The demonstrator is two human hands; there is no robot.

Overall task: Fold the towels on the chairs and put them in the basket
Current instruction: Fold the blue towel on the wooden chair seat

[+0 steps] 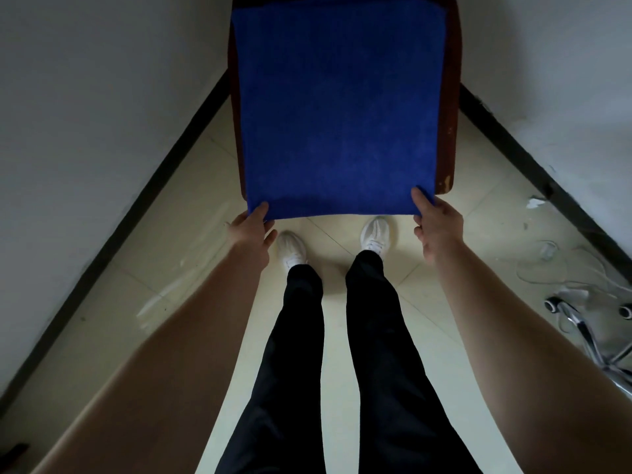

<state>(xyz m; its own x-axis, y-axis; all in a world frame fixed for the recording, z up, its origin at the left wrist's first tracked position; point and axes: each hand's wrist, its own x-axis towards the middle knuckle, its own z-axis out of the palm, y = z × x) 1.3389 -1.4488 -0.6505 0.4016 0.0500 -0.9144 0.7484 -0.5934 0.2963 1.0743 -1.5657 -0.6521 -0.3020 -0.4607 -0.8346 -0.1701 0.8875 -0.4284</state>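
Note:
A blue towel (338, 111) lies flat over the seat of a dark wooden chair (449, 131) straight ahead, covering almost all of it. Its near edge hangs slightly past the seat's front. My left hand (254, 227) pinches the towel's near left corner. My right hand (432, 220) pinches the near right corner, thumb on top. The far edge of the towel shows a second layer at the top of the frame. No basket is in view.
White walls with black skirting close in on both sides of the chair. My legs and white shoes (376, 234) stand on the pale tiled floor just before the seat. A wheeled office chair base (581, 323) and loose cables (561, 268) lie at the right.

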